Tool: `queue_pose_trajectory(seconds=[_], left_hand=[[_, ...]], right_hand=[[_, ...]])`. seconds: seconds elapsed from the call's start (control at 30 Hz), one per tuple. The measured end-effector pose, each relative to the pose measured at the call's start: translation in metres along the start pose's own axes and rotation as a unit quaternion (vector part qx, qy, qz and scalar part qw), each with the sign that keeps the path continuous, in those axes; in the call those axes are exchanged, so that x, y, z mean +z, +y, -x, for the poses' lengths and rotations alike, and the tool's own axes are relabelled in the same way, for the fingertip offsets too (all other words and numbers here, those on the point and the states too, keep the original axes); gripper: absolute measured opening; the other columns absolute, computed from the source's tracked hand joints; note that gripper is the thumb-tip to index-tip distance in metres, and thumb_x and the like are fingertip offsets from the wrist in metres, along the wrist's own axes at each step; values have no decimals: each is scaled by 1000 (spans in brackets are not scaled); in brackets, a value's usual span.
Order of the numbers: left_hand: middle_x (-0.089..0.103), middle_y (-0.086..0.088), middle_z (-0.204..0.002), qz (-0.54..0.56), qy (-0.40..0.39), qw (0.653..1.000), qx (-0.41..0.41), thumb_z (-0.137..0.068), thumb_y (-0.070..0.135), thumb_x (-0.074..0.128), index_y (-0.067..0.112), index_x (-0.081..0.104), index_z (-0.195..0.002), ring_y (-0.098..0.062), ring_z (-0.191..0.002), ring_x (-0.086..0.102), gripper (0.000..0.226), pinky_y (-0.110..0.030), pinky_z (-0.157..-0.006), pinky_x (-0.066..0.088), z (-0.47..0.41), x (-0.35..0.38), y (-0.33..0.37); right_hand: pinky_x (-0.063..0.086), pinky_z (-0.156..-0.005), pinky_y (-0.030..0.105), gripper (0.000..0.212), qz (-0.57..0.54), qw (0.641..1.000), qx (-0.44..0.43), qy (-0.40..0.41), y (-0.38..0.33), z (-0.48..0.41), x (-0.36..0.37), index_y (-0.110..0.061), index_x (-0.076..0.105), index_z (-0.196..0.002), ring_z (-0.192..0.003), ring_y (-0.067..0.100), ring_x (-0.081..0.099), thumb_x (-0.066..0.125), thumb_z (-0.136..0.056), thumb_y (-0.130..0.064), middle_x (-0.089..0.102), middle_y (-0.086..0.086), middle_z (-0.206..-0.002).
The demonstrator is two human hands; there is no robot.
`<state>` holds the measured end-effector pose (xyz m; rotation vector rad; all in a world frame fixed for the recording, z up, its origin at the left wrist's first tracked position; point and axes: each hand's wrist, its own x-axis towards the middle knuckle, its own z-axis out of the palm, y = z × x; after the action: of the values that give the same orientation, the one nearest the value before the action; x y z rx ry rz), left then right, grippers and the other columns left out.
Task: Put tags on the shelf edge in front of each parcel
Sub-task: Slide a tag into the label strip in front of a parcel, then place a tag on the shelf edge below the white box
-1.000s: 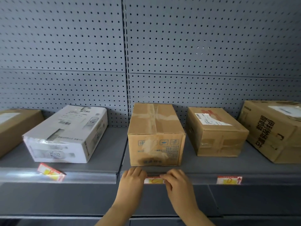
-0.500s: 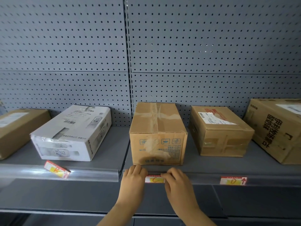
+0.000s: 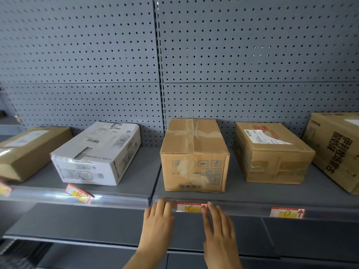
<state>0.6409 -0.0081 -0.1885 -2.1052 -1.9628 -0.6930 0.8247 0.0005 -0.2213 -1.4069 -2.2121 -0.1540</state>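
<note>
A tag marked C (image 3: pixel 191 207) sits in the clear strip of the shelf edge (image 3: pixel 242 207), in front of the middle brown parcel (image 3: pixel 194 156). My left hand (image 3: pixel 158 220) is just left of that tag and my right hand (image 3: pixel 218 224) just right of it, both with fingers spread and holding nothing. A tag marked D (image 3: pixel 287 212) sits in front of the brown parcel with a white label (image 3: pixel 272 154). Another tag (image 3: pixel 79 193) lies tilted and loose on the left shelf edge, before the white parcel (image 3: pixel 97 154).
A flat brown parcel (image 3: pixel 29 150) lies at far left with part of a tag (image 3: pixel 3 189) below it. A large printed carton (image 3: pixel 338 150) stands at far right. Grey pegboard (image 3: pixel 174 65) backs the shelf; a lower shelf (image 3: pixel 77 222) runs beneath.
Both hands have slid down and apart from the C tag, now uncovered in the strip. The camera view has shifted left, bringing the far-left parcel into view.
</note>
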Motion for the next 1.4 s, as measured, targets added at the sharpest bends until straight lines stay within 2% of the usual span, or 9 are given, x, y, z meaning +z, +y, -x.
queue_pose_trajectory(seconds=[0.1,0.2,0.3,0.4,0.6,0.8,1.0,1.1,1.4], left_hand=[[56,-2,-89,17,8,1000,-8,-57,5,77,20,49,-95,-23,-70,55,50,-33,-59,44,22,-3,-16],[54,0,-86,5,-1,1000,-30,-54,5,73,22,49,-92,-23,-66,56,48,-33,-57,44,36,-6,-41],[54,2,-84,0,15,999,-47,-57,12,63,26,48,-90,-21,-66,56,39,-32,-57,42,41,-20,-71],[53,4,-82,4,45,996,-78,-64,15,50,27,49,-89,-21,-69,54,27,-32,-58,39,43,-46,-110],[58,1,-93,2,108,988,-108,-79,21,41,21,59,-92,-26,-79,53,22,-37,-65,43,24,-106,-229],[62,2,-101,58,70,996,24,-84,21,41,19,63,-102,-20,-84,54,29,-30,-72,43,-2,-131,-324],[60,9,-90,91,3,983,161,-77,21,54,27,58,-92,-17,-77,54,17,-25,-66,40,-25,-120,-338],[57,8,-79,62,-9,975,214,-62,11,71,25,58,-79,-17,-69,51,25,-23,-62,32,-32,-117,-337],[51,8,-73,66,-17,983,171,-61,10,76,27,56,-68,-14,-64,46,27,-20,-60,28,-18,-117,-344]], right_hand=[[15,-106,43,92,-15,999,-41,16,-6,11,10,-12,53,-119,-130,35,26,86,-34,-15,35,13,-139],[26,-101,37,15,-47,986,-104,119,-28,8,21,-19,71,-87,-115,29,43,63,-74,-19,43,6,-129],[46,-82,31,19,-98,977,-144,126,-63,-11,27,-24,70,-73,-98,19,48,57,-62,-15,46,-4,-111],[37,-66,22,38,-171,967,-163,97,-107,-34,35,-27,64,-71,-79,11,49,65,-41,-6,47,-11,-92],[39,-64,23,26,-224,960,-128,110,-212,-84,63,-29,60,-79,-73,15,56,55,-63,-9,60,-8,-82],[41,-70,28,15,-191,971,-59,130,-286,-130,91,-19,65,-83,-84,16,49,51,-79,-19,60,-1,-91],[46,-56,28,25,-126,986,-1,110,-309,-139,103,-28,57,-85,-77,13,45,68,-65,-21,55,-5,-86],[33,-58,23,12,-97,989,7,114,-315,-143,97,-27,56,-79,-72,12,43,63,-70,-25,55,-5,-77],[32,-54,23,47,-53,997,-12,56,-325,-149,90,-25,49,-67,-65,13,45,83,-47,0,52,-10,-71]])
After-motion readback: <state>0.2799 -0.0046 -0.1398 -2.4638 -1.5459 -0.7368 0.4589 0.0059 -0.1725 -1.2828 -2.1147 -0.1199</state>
